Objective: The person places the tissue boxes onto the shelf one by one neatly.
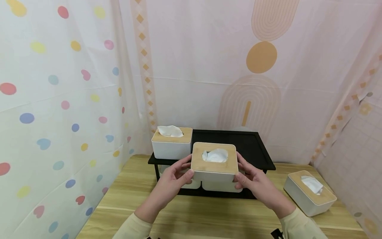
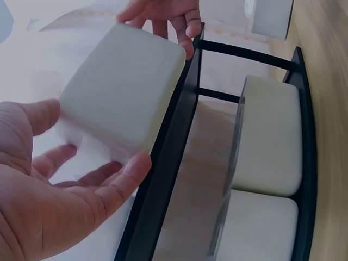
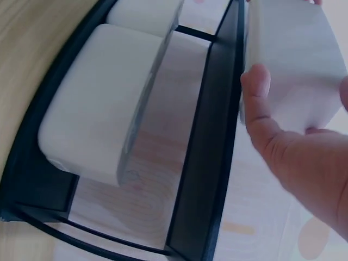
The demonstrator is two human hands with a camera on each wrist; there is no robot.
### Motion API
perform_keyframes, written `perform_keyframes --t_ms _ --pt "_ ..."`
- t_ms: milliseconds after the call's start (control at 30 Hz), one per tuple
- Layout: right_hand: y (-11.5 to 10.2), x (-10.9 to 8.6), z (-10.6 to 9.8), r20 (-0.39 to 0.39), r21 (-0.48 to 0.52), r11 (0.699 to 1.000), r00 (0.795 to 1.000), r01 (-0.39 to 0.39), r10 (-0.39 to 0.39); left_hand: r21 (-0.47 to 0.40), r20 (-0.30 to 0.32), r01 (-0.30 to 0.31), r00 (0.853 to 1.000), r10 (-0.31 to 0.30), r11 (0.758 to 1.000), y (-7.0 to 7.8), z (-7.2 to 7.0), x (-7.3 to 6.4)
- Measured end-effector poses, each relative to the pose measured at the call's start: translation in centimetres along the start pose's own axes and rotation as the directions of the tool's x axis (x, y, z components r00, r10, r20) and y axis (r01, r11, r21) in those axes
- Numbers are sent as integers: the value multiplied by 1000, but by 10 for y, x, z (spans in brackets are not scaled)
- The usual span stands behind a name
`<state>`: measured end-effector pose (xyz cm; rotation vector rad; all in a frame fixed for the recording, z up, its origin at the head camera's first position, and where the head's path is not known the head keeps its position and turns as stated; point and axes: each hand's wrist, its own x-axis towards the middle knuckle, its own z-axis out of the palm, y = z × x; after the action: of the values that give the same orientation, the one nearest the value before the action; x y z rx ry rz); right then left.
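Note:
Between both hands a white tissue box (image 1: 215, 176) with a wooden lid and a tissue poking out is held up at the front edge of a black two-tier rack (image 1: 238, 139). My left hand (image 1: 173, 177) grips its left side, thumb at the front corner. On the opposite side my right hand (image 1: 255, 176) grips it the same way. Both wrist views show the box's plain white side, with the left hand (image 2: 81, 185) and right hand (image 3: 293, 141) around its ends. A second tissue box (image 1: 171, 150) stands on the rack's top tier at the left.
Two white boxes sit side by side on the lower tier, one showing large in the right wrist view as a white box (image 3: 98, 98). Another tissue box (image 1: 310, 194) lies angled on the wooden table (image 1: 119, 212) at the right. Patterned curtains (image 1: 191, 66) hang behind and left.

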<state>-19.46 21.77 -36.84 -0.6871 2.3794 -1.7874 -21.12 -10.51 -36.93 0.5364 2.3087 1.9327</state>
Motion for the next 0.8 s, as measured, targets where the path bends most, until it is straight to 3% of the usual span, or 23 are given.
perform_keyframes --t_ms 167,400,567,700,800 --pt "-10 9 2 -121 -26 997 990 -78 75 -19 -101 0 995 -2 1000 6 8 9" --pt "-18 19 8 -249 -29 990 960 -141 129 -41 -228 -51 973 40 998 6 17 14" --pt "-19 24 9 -301 -7 992 946 -128 120 24 -217 -95 971 98 995 3 19 13" --pt "-18 25 9 -284 19 993 952 -116 117 155 -192 -107 972 136 982 5 18 13" --pt "-18 25 9 -254 -9 992 959 -128 122 218 -187 -89 974 131 972 6 17 14"
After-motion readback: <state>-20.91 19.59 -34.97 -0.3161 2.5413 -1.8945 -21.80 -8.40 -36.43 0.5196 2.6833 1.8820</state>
